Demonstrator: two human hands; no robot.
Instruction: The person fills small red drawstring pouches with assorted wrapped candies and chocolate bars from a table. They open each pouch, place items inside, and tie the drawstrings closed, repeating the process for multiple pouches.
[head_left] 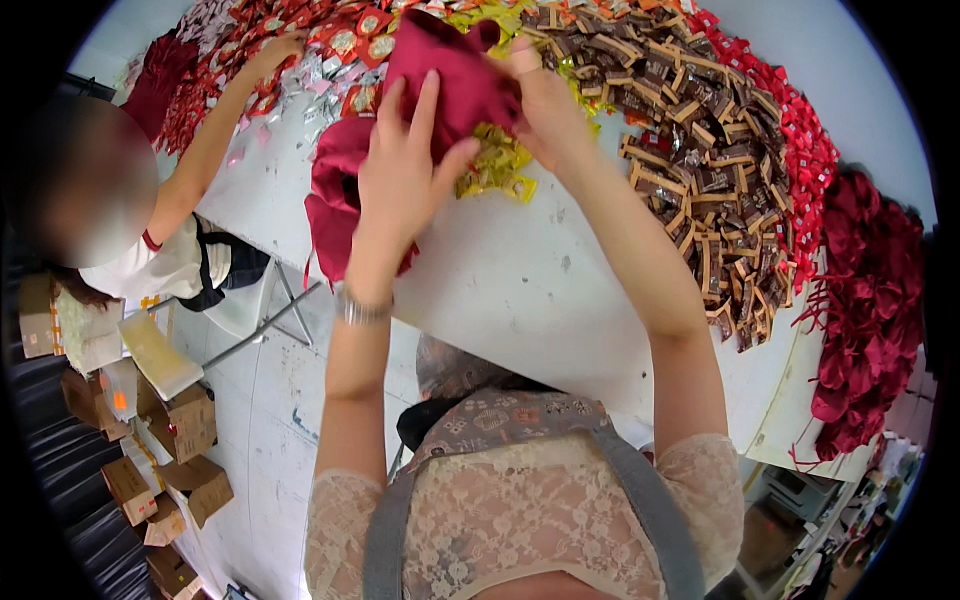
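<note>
Over the far part of the table, a dark red fabric pouch is raised between my two hands. My left hand lies against its near side, fingers stretched and thumb spread apart. At the pouch's right edge, my right hand grips the fabric; its fingers are partly hidden and a little blurred. Another dark red pouch lies below, beside my left wrist. Small yellow packets are spread beneath the raised pouch.
Brown-wrapped packets heap up at the right, bordered by red packets. Dark red pouches pile up at the far right. Red and white packets lie at the back left, where a co-worker's hand reaches. Cardboard boxes stand at lower left.
</note>
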